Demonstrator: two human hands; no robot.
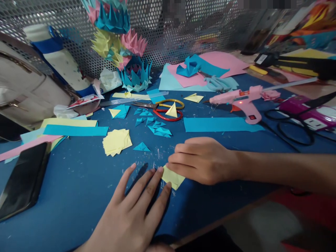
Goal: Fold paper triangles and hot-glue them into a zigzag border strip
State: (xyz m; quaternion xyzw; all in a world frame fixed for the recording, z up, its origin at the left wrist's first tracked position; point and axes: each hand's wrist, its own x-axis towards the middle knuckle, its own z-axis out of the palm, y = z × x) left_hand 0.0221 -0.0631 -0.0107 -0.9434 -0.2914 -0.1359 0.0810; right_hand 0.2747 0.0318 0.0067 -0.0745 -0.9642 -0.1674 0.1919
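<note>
One left grip [133, 210] and one right grip [203, 159] touch one yellow paper [173, 178].

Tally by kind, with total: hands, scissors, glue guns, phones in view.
Hands: 2
Scissors: 2
Glue gun: 1
Phone: 1
Total: 6

A blue tabletop [78, 182] carries a phone [25, 176], scissors [155, 106] and yellow paper [175, 180].
</note>
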